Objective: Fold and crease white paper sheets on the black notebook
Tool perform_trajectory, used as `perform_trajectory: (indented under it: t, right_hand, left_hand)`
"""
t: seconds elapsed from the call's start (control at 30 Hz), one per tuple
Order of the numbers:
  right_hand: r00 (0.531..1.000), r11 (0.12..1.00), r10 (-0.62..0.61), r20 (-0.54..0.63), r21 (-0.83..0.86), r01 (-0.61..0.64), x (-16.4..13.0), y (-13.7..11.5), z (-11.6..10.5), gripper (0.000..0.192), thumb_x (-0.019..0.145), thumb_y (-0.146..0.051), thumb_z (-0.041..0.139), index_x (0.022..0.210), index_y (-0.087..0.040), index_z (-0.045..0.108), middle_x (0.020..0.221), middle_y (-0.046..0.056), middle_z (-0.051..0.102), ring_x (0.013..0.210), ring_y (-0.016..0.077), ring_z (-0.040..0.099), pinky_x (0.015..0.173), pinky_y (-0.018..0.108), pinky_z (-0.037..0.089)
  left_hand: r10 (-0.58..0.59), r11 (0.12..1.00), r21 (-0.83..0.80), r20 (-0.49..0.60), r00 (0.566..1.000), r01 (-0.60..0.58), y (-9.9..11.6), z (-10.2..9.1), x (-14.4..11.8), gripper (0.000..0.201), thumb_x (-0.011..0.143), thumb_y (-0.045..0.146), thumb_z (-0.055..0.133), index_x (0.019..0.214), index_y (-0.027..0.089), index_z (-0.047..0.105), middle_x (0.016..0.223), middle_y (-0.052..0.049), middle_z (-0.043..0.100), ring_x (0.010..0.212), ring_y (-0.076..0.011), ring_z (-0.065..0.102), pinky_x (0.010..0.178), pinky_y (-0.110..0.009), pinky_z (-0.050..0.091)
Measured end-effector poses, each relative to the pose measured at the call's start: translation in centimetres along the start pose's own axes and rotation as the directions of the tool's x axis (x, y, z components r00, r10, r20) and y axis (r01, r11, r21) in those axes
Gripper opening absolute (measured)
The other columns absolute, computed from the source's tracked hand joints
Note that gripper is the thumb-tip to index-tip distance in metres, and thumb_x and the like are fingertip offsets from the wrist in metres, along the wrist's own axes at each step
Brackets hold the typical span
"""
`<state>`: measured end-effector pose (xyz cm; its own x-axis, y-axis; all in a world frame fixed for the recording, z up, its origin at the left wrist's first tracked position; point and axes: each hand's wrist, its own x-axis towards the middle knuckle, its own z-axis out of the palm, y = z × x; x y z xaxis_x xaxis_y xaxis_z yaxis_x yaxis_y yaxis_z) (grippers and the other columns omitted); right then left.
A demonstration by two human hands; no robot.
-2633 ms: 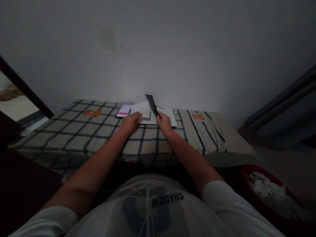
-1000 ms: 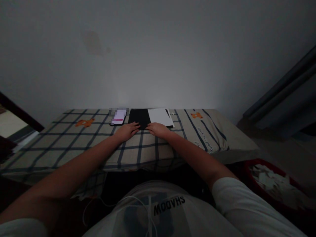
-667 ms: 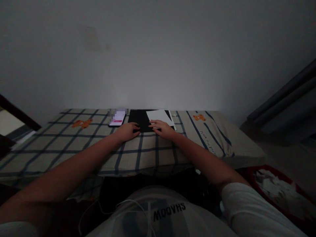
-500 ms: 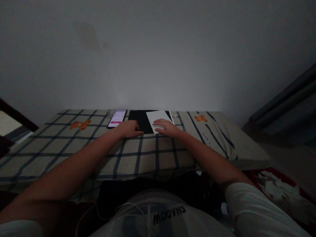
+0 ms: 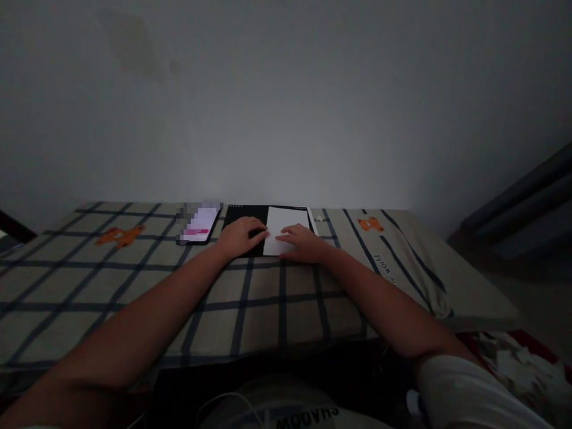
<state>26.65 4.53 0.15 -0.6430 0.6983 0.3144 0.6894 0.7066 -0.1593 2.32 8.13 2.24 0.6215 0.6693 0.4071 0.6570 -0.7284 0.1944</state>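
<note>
A flat black sheet [image 5: 243,213] with small marks in its far corners lies near the table's back edge. On its right half rests a white sheet of paper [image 5: 286,215], now almost square to it. My left hand [image 5: 242,237] lies over the black sheet, its thumb and fingers apart and fingertips at the white paper's left edge. My right hand [image 5: 304,243] rests on the white paper with fingers stretched out toward the left. A pale strip shows along the right side of the black sheet.
A phone [image 5: 199,225] with a lit screen lies left of the sheets. The checked tablecloth [image 5: 214,316] covers the table up to the wall. A small pale object [image 5: 319,218] is right of the sheets. A red container [image 5: 518,357] with crumpled paper stands at lower right.
The white paper has turned from a slant to nearly straight on the black sheet. My left hand has come to its left edge, thumb now reaching it. The camera view has shifted slightly.
</note>
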Motion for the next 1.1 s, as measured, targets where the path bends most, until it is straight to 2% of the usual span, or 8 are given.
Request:
perform_trajectory:
  t: [0.07, 0.17, 0.4, 0.57, 0.7, 0.83, 0.97, 1.1]
  right_hand:
    - [1.0, 1.0, -0.01, -0.004, 0.022, 0.01, 0.0, 0.2, 0.1, 0.056, 0.081, -0.048, 0.063, 0.128, -0.017, 0.057, 0.13, 0.016, 0.055, 0.12, 0.0272, 0.05, 0.1, 0.044, 0.039]
    - [1.0, 0.999, -0.016, -0.012, 0.052, 0.017, 0.1, 0.4, -0.1, 0.049, 0.085, -0.044, 0.059, 0.125, -0.015, 0.06, 0.128, 0.015, 0.058, 0.117, 0.0252, 0.053, 0.1, 0.041, 0.039]
    - [0.998, 0.986, 0.035, -0.06, 0.166, -0.025, 0.0, 0.6, -0.7, 0.031, 0.089, -0.038, 0.054, 0.109, -0.019, 0.068, 0.114, 0.008, 0.067, 0.108, 0.0195, 0.06, 0.096, 0.035, 0.043]
    - [0.985, 0.964, 0.127, -0.118, 0.247, -0.094, -0.4, 1.8, -1.9, 0.023, 0.088, -0.033, 0.055, 0.09, -0.02, 0.072, 0.093, 0.005, 0.072, 0.09, 0.0172, 0.065, 0.084, 0.032, 0.048]
    - [0.892, 0.868, 0.381, -0.242, 0.426, -0.255, -0.5, 2.8, -1.9, 0.021, 0.084, -0.034, 0.059, 0.085, -0.018, 0.073, 0.086, 0.006, 0.072, 0.08, 0.017, 0.065, 0.075, 0.03, 0.049]
    - [0.814, 0.71, 0.542, -0.208, 0.632, -0.311, -0.2, 3.4, -1.1, 0.022, 0.077, -0.035, 0.065, 0.084, -0.015, 0.072, 0.079, 0.005, 0.071, 0.071, 0.0156, 0.063, 0.069, 0.03, 0.05]
    - [0.814, 0.544, 0.569, -0.114, 0.795, -0.269, 0.0, 3.5, -0.3, 0.036, 0.076, -0.036, 0.065, 0.105, -0.015, 0.068, 0.074, 0.003, 0.068, 0.059, 0.0122, 0.059, 0.059, 0.027, 0.051]
    - [0.827, 0.518, 0.551, -0.109, 0.822, -0.236, 0.0, 3.3, -0.4, 0.04, 0.077, -0.035, 0.062, 0.111, -0.015, 0.066, 0.075, 0.003, 0.067, 0.061, 0.0125, 0.059, 0.06, 0.027, 0.051]
  left_hand:
    - [0.14, 0.988, -0.076, 0.043, 0.989, -0.136, 0.1, -0.2, -0.2, 0.044, 0.087, 0.052, 0.05, 0.113, 0.021, 0.066, 0.118, -0.007, 0.064, 0.11, -0.0212, 0.056, 0.096, -0.034, 0.043]
    - [0.239, 0.968, -0.115, 0.153, 0.959, -0.223, 0.2, -0.4, -0.3, 0.05, 0.079, 0.055, 0.061, 0.115, 0.02, 0.065, 0.116, -0.008, 0.064, 0.111, -0.0224, 0.055, 0.098, -0.035, 0.041]
    - [0.21, 0.974, -0.122, 0.177, 0.962, -0.19, -0.3, 0.5, -0.1, 0.035, 0.092, 0.043, 0.045, 0.1, 0.021, 0.071, 0.107, -0.005, 0.069, 0.105, -0.0194, 0.059, 0.094, -0.033, 0.042]
    - [0.067, 0.996, -0.056, 0.066, 0.996, -0.063, -1.0, 0.2, 0.0, 0.04, 0.093, 0.043, 0.041, 0.087, 0.017, 0.07, 0.088, -0.007, 0.07, 0.086, -0.0192, 0.062, 0.078, -0.03, 0.045]
    - [-0.123, 0.976, -0.184, -0.038, 0.992, 0.114, -1.3, -0.2, 0.0, 0.044, 0.092, 0.048, 0.04, 0.078, 0.016, 0.067, 0.071, -0.003, 0.065, 0.068, -0.016, 0.059, 0.063, -0.027, 0.043]
    - [-0.206, 0.922, -0.351, -0.083, 0.975, 0.165, -1.5, 0.1, 0.0, 0.041, 0.089, 0.047, 0.046, 0.092, 0.014, 0.068, 0.081, -0.004, 0.068, 0.073, -0.0162, 0.059, 0.065, -0.027, 0.044]
    - [-0.249, 0.883, -0.432, -0.098, 0.963, 0.185, -1.7, 0.4, -0.1, 0.047, 0.087, 0.047, 0.05, 0.121, 0.015, 0.06, 0.08, -0.002, 0.067, 0.069, -0.0148, 0.057, 0.062, -0.025, 0.044]
    - [-0.28, 0.86, -0.466, -0.092, 0.956, 0.207, -1.5, 0.3, -0.2, 0.048, 0.086, 0.048, 0.052, 0.12, 0.016, 0.061, 0.072, -0.001, 0.065, 0.064, -0.0137, 0.055, 0.057, -0.023, 0.042]
